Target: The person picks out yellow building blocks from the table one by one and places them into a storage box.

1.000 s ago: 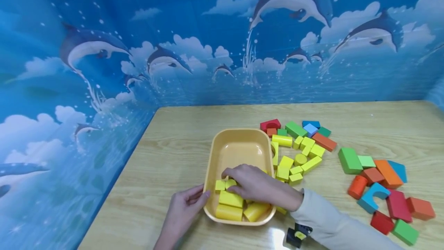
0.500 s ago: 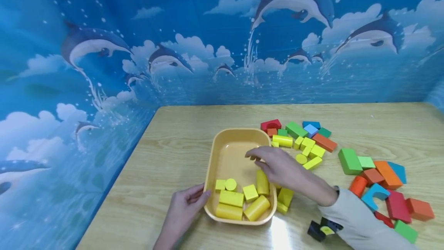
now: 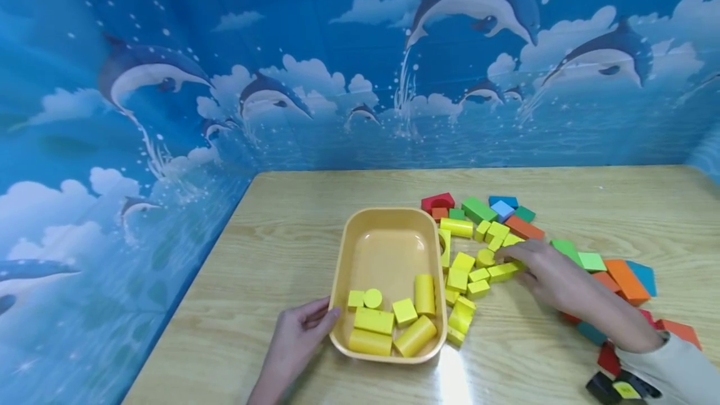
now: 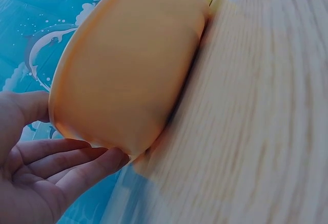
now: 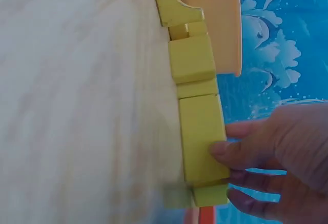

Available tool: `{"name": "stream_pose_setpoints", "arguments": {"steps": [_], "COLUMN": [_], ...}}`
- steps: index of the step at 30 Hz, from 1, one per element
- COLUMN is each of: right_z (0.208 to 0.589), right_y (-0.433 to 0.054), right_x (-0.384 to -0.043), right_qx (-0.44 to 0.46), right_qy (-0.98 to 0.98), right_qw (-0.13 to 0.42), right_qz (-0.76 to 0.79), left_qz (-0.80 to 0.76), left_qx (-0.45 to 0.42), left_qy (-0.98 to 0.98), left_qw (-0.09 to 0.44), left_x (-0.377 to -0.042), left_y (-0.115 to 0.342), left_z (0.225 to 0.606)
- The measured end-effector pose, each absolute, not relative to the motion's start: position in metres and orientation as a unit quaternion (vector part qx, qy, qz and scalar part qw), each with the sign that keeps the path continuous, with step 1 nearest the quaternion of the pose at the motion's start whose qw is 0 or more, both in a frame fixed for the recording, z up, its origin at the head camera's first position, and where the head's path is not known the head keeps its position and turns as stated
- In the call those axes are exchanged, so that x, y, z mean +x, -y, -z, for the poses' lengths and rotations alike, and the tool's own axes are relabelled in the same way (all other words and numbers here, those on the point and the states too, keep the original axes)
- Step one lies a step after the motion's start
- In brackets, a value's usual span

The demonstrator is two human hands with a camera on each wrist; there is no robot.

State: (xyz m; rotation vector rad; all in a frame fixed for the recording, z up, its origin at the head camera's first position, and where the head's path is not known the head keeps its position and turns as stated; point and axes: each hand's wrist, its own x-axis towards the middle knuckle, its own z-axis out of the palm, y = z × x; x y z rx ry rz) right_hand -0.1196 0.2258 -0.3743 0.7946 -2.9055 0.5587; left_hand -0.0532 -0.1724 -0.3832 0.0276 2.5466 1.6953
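Observation:
My left hand [image 3: 297,339] grips the near left corner of a light orange plastic tray [image 3: 385,255], thumb at the rim and fingers against its outer wall, as the left wrist view shows too. Several yellow blocks lie in the tray's near half, among them a cylinder [image 3: 425,294] and a small cube [image 3: 404,312]. Right of the tray, my right hand [image 3: 554,277] pinches a long yellow block [image 5: 202,139] among other yellow blocks. Its thumb lies on the side face; the index finger reaches behind. In the head view, the fingers cover that block's right end.
Yellow blocks [image 3: 457,280] crowd the tray's right side. Behind them lie red, green and blue blocks [image 3: 502,210]. A mixed group with an orange block [image 3: 627,282] lies farther right, partly behind the right forearm. A blue dolphin-print curtain [image 3: 360,80] borders the wooden table [image 3: 259,236].
My right hand has left the tray and moved right to the loose yellow blocks. A small cube and an upright-lying cylinder are now uncovered in the tray. The left hand has stayed put.

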Motion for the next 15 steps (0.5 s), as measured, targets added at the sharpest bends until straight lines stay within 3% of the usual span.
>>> {"name": "stream_pose_setpoints", "arguments": {"steps": [8, 15], "right_z": [0.383, 0.327], "right_y": [-0.230, -0.187], "right_x": [-0.116, -0.124], "right_qx": [0.282, 0.355], "right_qy": [0.947, 0.916], "right_qw": [0.046, 0.138], "right_qz": [-0.144, -0.127], "left_qz": [-0.562, -0.565], "left_qx": [0.015, 0.016], "left_qy": [-0.826, -0.824], "left_qw": [0.041, 0.034], "left_x": [-0.054, -0.054], "left_y": [0.172, 0.173], "left_z": [0.386, 0.386]}}
